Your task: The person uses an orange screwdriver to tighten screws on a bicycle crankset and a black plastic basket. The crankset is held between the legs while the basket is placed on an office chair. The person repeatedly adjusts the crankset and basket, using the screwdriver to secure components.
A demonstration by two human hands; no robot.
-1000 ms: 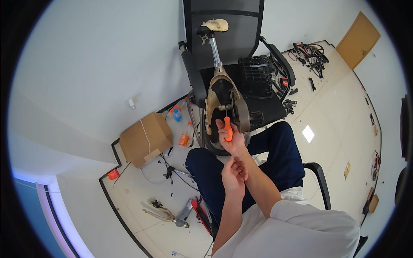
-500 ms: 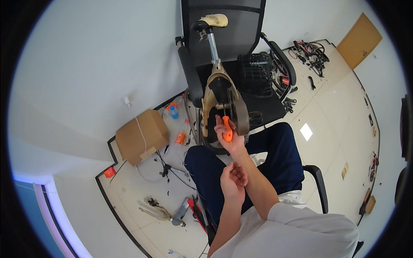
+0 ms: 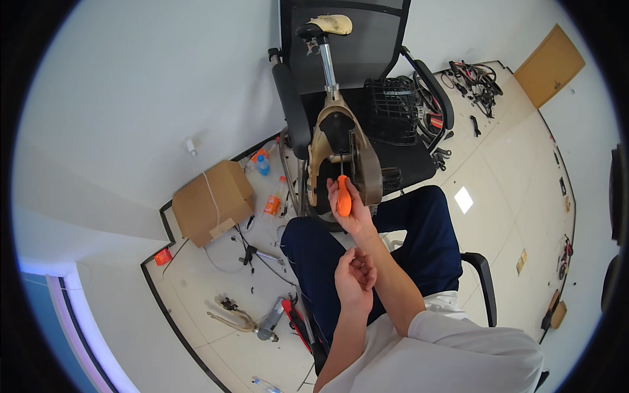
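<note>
My right hand is closed around an orange-handled screwdriver. Its shaft points up into the lower opening of a beige bicycle frame, where the tip is hard to make out. The frame rises to a silver seat post and a worn cream-and-black saddle. A dark curved chain guard runs down beside the screwdriver. Below, next to my right forearm, my left hand is held with curled fingers; whatever they enclose, if anything, is hidden.
Behind the frame stands a black office chair with a black wire basket on its seat. On the floor at left lie a cardboard box, bottles and a metal fork-like part. Bicycle parts are heaped at far right.
The view has shifted slightly. My right hand still grips the screwdriver, whose handle looks turned a little more upright. My left hand stays curled in nearly the same place.
</note>
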